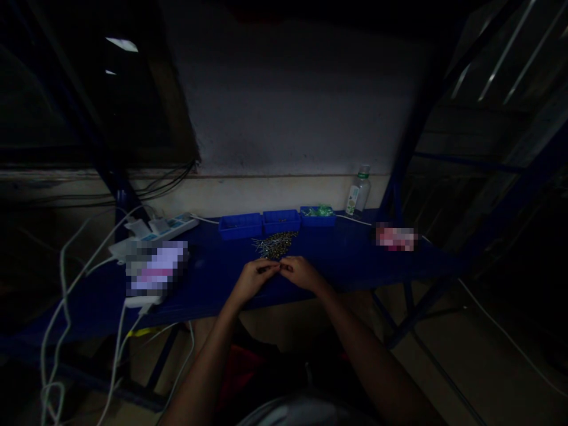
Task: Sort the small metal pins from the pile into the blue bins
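Note:
Close together at the near edge of a blue table (346, 254), my left hand (254, 279) and my right hand (300, 273) meet at the fingertips. Both are closed in a pinch; whatever lies between the fingers is too small and dark to make out. Just beyond them is a pile of small metal pieces (276, 244), with thin silvery shanks toward the left and brassy round parts toward the right. Behind the pile stand a blue bin (241, 226) on the left, a middle blue bin (281, 222), and a right blue bin (318, 220) with green plastic wrapping (322, 210) in it.
A clear bottle (358, 195) stands by the wall. At left lie a white power strip (177, 228) with plugs, a blurred-out lilac item (160, 266) and trailing white cables (64, 296). A blurred-out pink item (396, 237) is at right. Blue frame posts (402, 148) rise at the sides.

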{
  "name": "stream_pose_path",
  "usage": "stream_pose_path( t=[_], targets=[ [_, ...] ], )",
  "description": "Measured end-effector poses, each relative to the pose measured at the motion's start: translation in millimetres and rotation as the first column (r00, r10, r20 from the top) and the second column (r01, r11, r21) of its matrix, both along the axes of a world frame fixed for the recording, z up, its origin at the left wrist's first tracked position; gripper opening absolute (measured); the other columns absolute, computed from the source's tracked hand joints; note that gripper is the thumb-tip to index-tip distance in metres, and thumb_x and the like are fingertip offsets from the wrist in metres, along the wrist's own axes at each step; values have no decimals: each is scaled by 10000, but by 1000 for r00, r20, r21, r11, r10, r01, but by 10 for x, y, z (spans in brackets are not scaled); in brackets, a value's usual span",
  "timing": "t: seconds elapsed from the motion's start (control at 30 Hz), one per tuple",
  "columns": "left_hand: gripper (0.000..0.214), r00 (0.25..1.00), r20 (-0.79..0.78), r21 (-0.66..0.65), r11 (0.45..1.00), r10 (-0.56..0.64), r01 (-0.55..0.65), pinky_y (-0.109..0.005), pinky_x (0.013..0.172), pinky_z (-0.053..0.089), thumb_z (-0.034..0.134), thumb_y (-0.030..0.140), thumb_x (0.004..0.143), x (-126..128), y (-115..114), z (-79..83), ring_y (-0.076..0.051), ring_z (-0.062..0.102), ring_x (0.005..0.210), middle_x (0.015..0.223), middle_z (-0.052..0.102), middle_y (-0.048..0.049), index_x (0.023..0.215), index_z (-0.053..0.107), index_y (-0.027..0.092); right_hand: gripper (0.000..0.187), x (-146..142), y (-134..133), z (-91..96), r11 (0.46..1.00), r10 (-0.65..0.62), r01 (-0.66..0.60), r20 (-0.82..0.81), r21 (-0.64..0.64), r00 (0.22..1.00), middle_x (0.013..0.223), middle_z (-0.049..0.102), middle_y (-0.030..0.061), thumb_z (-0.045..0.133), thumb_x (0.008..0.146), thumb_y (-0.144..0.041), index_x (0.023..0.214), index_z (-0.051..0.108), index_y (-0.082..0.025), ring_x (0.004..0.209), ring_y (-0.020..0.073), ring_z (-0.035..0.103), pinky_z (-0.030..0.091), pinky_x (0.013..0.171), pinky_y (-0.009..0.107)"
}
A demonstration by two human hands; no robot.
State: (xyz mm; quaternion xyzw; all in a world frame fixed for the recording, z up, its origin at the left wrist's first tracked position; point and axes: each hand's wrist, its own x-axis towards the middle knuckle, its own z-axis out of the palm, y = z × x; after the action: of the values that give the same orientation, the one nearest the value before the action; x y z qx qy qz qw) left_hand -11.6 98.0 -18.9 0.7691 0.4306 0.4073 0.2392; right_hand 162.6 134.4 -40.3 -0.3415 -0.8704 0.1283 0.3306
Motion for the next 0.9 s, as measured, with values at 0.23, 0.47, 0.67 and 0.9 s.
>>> stream_pose_path(
  t=[0.23,0.47,0.67,0.9],
  targets=[
    [296,969,10,12,969,245,-245,-289,725,459,529,375,782,-60,82,-82,-198,612,808,898,682,-67,916,678,158,144,-10,-44,48,992,-52,36,-133,-120,990,744,622,5,484,842,-247,836,614,-184,662,108,539,370,619,200],
    [225,979,-181,-30,994,99,-106,-254,675,450,547,323,750,-26,116,-86,-190,620,756,846,693,-42,844,702,190,99,3,-39,57,995,-64,49,-187,-84,980,710,603,-10,504,780,-190,790,602,-181,636,100,527,381,625,192],
    [302,993,-28,-98,989,113,-115,-253,664,453,518,389,780,-51,80,-23,-180,604,743,809,679,-46,871,668,143,77,1,-44,52,993,-53,31,-208,-110,977,674,575,-23,515,743,-164,759,590,-167,600,85,497,368,585,177],
    [299,996,42,-90,993,79,-75,-275,716,455,568,397,751,-47,90,-60,-186,598,786,845,671,-58,878,657,141,103,-10,-44,21,989,18,-36,-121,-147,993,714,618,-16,515,784,-200,807,614,-179,598,85,521,366,576,180]
  ],
)
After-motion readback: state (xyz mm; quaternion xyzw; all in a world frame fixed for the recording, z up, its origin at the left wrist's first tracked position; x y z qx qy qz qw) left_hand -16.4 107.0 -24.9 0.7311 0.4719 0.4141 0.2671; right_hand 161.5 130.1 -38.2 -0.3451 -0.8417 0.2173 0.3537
